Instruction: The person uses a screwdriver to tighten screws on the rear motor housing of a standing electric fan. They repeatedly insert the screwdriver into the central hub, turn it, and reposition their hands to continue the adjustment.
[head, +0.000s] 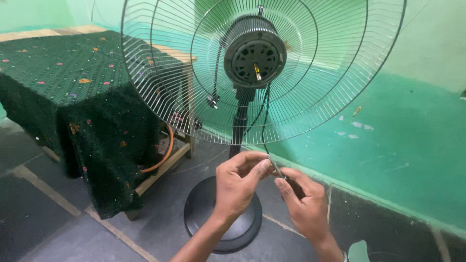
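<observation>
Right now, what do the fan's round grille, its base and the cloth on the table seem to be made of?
Grille: probably metal wire, thin and shiny, silver-coloured.
Base: looks like dark moulded plastic with a smooth, slightly glossy dome; it could be painted metal.
Cloth: soft fabric, dark green with small coloured spots, hanging in folds over the table edge.

The dark grey floor (58, 233), crossed by pale lines, carries the round black base (213, 221) of a standing fan. To the left stands a wooden bench (167, 162) draped in a dark green cloth (73, 82) with small coloured dots. An orange hose (165, 153), perhaps a cable, curves beneath the bench.
</observation>
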